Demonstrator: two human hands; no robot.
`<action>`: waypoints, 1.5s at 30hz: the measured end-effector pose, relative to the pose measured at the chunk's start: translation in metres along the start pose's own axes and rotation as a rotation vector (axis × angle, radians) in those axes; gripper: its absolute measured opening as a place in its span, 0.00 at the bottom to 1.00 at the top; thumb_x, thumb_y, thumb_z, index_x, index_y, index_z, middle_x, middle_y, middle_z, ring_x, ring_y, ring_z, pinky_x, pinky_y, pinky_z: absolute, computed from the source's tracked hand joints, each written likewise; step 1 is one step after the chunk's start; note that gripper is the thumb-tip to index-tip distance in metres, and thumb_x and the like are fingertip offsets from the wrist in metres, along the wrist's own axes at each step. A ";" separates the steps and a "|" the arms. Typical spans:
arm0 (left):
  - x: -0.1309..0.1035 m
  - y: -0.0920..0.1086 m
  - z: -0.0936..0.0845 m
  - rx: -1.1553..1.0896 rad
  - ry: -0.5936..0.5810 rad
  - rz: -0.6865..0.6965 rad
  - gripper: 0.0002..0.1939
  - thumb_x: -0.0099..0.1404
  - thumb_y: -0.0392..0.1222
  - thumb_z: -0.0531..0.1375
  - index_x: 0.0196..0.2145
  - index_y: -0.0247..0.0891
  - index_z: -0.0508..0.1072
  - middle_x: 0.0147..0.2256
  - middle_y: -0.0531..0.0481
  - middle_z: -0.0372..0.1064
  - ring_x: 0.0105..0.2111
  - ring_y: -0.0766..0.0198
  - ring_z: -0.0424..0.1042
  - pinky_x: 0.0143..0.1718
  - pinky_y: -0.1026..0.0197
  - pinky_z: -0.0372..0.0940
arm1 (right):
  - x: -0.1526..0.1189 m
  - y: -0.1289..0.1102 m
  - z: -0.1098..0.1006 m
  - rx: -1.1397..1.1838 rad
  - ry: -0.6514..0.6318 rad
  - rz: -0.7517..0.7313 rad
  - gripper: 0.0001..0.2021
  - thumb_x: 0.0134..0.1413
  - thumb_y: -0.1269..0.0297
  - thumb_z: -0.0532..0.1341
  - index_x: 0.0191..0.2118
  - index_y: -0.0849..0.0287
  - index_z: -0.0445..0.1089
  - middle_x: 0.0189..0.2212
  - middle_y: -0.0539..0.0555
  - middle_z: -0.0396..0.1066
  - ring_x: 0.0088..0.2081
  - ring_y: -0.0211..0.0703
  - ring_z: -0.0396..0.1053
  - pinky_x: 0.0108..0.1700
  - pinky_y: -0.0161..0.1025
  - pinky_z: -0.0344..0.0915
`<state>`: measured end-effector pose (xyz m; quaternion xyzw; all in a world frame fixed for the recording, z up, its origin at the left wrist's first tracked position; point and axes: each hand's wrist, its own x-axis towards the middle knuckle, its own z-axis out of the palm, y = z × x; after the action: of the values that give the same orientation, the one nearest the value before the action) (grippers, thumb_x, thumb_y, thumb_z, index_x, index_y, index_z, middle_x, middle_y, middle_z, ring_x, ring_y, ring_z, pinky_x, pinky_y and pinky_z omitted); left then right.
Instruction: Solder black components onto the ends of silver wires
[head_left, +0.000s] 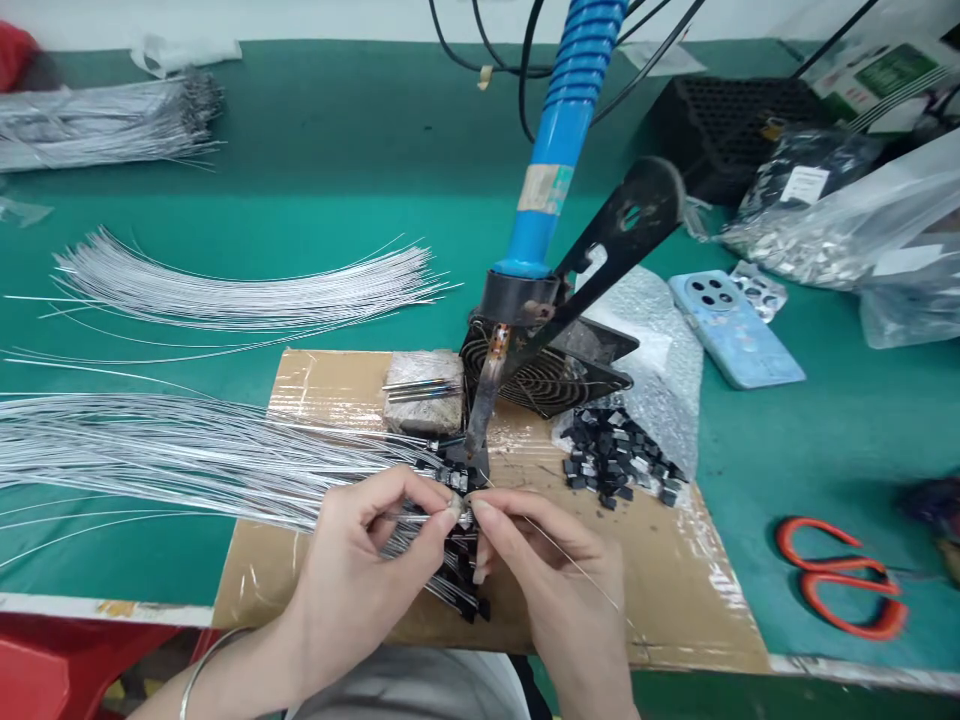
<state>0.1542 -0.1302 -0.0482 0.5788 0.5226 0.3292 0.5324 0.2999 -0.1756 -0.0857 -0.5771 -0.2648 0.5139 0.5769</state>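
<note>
Small piece [464,513] pinched in left hand [367,565], right hand [566,585] grip, well inside cardboard [675,590] side edges

A thin silver bangle [199,672] circles the left wrist, and both forearms are sleeveless as far as they show. At the near edge, grey clothing [409,688] covers the lap or torso, with a white edge toward the right.
</note>
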 end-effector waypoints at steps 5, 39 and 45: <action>0.000 -0.003 0.001 -0.030 -0.008 0.002 0.08 0.66 0.34 0.63 0.28 0.37 0.79 0.29 0.50 0.80 0.30 0.67 0.76 0.31 0.68 0.67 | -0.004 -0.009 0.005 -0.011 0.045 0.069 0.03 0.54 0.64 0.73 0.30 0.50 0.85 0.22 0.47 0.73 0.22 0.32 0.70 0.25 0.27 0.72; 0.017 -0.003 0.005 0.114 0.023 -0.110 0.08 0.63 0.40 0.61 0.27 0.37 0.76 0.32 0.46 0.80 0.34 0.60 0.78 0.32 0.61 0.67 | -0.007 -0.010 -0.013 -0.438 0.005 -0.303 0.14 0.71 0.61 0.58 0.30 0.54 0.64 0.46 0.54 0.75 0.49 0.47 0.73 0.51 0.42 0.65; 0.024 0.003 0.006 0.114 0.029 -0.128 0.08 0.63 0.39 0.62 0.27 0.37 0.76 0.32 0.47 0.80 0.33 0.60 0.76 0.33 0.61 0.66 | -0.007 -0.010 -0.007 -0.347 0.046 -0.163 0.12 0.67 0.62 0.63 0.30 0.53 0.65 0.49 0.54 0.82 0.54 0.47 0.78 0.50 0.39 0.72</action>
<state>0.1665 -0.1087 -0.0504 0.5687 0.5840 0.2727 0.5110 0.3067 -0.1832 -0.0760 -0.6562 -0.3819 0.3987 0.5144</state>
